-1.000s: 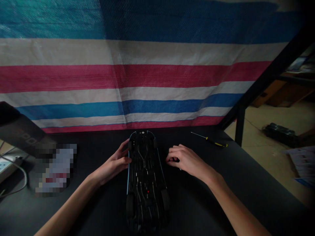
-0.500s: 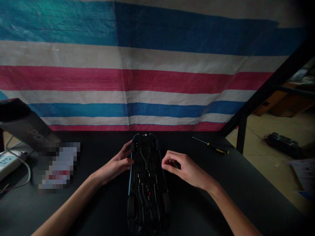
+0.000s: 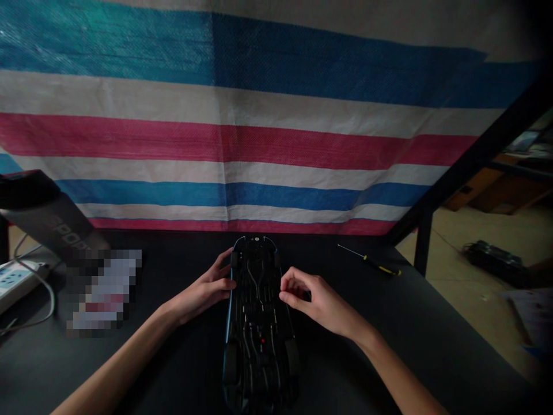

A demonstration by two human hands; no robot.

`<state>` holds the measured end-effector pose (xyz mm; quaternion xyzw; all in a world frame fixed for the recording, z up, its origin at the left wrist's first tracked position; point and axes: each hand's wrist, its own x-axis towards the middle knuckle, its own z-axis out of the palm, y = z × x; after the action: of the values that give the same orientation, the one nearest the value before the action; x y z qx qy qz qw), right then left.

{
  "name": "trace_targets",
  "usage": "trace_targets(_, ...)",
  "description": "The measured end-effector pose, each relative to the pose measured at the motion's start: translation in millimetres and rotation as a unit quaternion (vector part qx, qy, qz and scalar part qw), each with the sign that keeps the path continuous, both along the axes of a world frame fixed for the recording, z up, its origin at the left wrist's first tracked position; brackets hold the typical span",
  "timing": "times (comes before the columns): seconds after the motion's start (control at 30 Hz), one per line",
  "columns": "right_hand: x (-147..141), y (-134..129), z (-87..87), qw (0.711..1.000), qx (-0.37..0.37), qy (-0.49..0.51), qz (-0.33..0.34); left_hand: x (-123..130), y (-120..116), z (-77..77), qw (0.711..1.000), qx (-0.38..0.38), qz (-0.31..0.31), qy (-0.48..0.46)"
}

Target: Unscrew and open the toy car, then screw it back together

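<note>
Right hand (image 3: 305, 294): fingers curled toward the thumb; whether they meet, or pinch anything small, cannot be told in this dim light. Left hand (image 3: 205, 294): thumb and fingers parted, thumb touching the left flank of one model car (image 3: 259, 311), wheels up, on the dark table (image 3: 341, 374) between both hands, long axis running away from the person; right fingertips at its right edge, left hand the surer contact. Beyond the right hand: one screwdriver (image 3: 374, 262), yellow and black.

Dark tabletop (image 3: 185, 369) beneath an upturned toy car (image 3: 259, 323), screwdriver (image 3: 375, 263), bottle (image 3: 64, 222), power strip (image 3: 17, 283) and pixelated object (image 3: 110, 291).
</note>
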<state>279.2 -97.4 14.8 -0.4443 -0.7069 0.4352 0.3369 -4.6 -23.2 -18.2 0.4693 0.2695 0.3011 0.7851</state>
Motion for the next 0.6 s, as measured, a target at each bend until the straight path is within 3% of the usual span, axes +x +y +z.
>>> trace_targets(0.13, 0.0, 5.7, -10.7, 0.993, -0.077, 0.09, 0.025, -0.9, 1.1, -2.2, 1.0, 0.002, -0.01, -0.005)
trace_targets(0.27, -0.3, 8.1, -15.5, 0.989, -0.095, 0.103, 0.04, -0.5, 1.5, -2.8, 1.0, 0.005, -0.011, -0.013)
trace_targets(0.5, 2.5, 8.0, -16.4, 0.994, -0.073, 0.072, 0.044, -1.5, 3.3, -4.3, 1.0, 0.005, -0.024, -0.016)
trace_targets(0.6, 12.4, 12.6, -17.5, 0.999, -0.022, 0.032, -0.013, -2.8, 4.3, -5.1, 1.0, 0.007, -0.026, -0.015)
